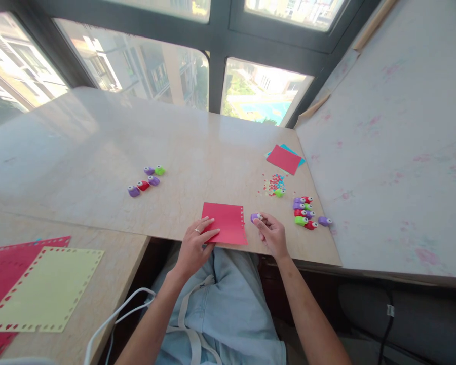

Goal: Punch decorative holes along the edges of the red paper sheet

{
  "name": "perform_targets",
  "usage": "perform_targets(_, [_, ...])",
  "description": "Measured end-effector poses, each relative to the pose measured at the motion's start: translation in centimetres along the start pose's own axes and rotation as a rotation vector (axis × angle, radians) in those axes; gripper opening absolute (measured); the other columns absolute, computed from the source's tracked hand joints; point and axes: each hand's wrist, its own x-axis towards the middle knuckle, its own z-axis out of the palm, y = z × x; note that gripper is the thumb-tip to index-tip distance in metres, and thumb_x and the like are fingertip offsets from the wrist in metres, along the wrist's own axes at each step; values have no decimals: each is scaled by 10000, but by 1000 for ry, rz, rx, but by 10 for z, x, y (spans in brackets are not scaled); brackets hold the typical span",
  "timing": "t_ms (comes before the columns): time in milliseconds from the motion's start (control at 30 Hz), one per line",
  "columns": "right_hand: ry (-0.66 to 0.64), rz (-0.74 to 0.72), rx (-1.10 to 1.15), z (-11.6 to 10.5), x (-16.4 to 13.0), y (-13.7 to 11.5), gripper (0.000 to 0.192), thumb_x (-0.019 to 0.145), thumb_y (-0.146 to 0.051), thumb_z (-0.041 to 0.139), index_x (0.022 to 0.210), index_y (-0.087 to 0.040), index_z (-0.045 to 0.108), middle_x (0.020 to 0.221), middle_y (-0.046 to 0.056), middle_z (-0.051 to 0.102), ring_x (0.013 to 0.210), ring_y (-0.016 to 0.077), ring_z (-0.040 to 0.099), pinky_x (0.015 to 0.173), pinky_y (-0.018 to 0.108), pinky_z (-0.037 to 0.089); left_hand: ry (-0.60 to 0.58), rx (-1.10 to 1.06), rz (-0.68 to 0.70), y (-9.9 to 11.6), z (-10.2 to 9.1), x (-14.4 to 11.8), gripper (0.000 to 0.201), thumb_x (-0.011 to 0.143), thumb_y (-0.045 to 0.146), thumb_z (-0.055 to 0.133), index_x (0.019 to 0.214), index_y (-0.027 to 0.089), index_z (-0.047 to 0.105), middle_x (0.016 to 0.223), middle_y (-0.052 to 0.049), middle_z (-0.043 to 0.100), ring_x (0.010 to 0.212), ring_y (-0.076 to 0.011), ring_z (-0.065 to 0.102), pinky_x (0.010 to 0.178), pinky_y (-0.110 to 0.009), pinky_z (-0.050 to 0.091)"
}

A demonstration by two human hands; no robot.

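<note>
A red sheet of paper (228,223) lies on the table near its front edge, with a row of small punched holes down its right side. My left hand (199,235) rests on the sheet's left part, fingers spread flat. Just right of the sheet, my right hand (271,233) pinches a purple craft punch (256,217), apart from the paper. Several purple, red and green craft punches (303,213) stand grouped to the right of that hand. Behind it, a green craft punch (279,192) sits by a scatter of tiny paper cutouts (274,182).
Red and blue paper sheets (284,159) are stacked at the back right. More craft punches (143,185) stand at left. A yellow sheet (47,289) with punched edges overlaps red ones on the left-hand surface. A white cable (114,314) hangs there. The wall (395,152) bounds the right side.
</note>
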Motion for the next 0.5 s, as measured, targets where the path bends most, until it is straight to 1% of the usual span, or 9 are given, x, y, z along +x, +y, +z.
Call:
perform_targets(67, [-2,-3,43,-1,0,2,446,715,-486,751,999,-152,669,597,-53,523,371,40,391,277,146,257,99,-62,-45,1,3,1,287,830,112,568,1016,253,735,1261,-84,614,1251,-257,502,1039,-487,448])
perform_targets(167, [9,7,78,-1,0,3,439,705,-482,760,982,-153,673,622,-41,548,374,39,401,280,147,265,242,-141,-139,6,5,5,355,795,50,534,992,257,743,1311,-67,565,1250,-243,498,1053,-478,438])
perform_targets(233, [23,14,100,-1,0,3,427,707,-475,762,977,-156,674,630,-39,555,375,40,409,282,147,270,319,-199,-220,11,5,11,397,764,25,513,981,260,747,1362,-48,519,1253,-230,498,1060,-451,439])
perform_targets(300, [31,14,124,-1,1,3,414,712,-462,764,978,-159,674,635,-40,554,377,41,417,282,147,274,381,-258,-294,15,5,20,393,746,32,515,961,258,754,1398,-32,485,1271,-225,486,1061,-416,444])
perform_targets(367, [29,5,143,0,1,4,400,720,-447,763,986,-161,675,629,-45,544,379,41,420,284,145,276,404,-297,-369,16,4,28,371,734,56,529,946,253,760,1413,-28,474,1282,-228,480,1069,-398,438])
perform_targets(400, [28,-1,148,0,1,4,393,725,-442,761,988,-162,677,623,-48,538,380,41,420,285,145,277,392,-312,-410,16,4,32,365,727,67,534,945,250,762,1414,-31,479,1283,-231,483,1080,-399,427])
perform_targets(500, [35,-10,155,0,1,7,375,735,-429,758,993,-169,678,627,-48,538,385,42,428,290,144,283,298,-383,-532,11,6,38,364,706,94,540,953,241,764,1351,-48,557,1250,-239,523,1122,-429,373])
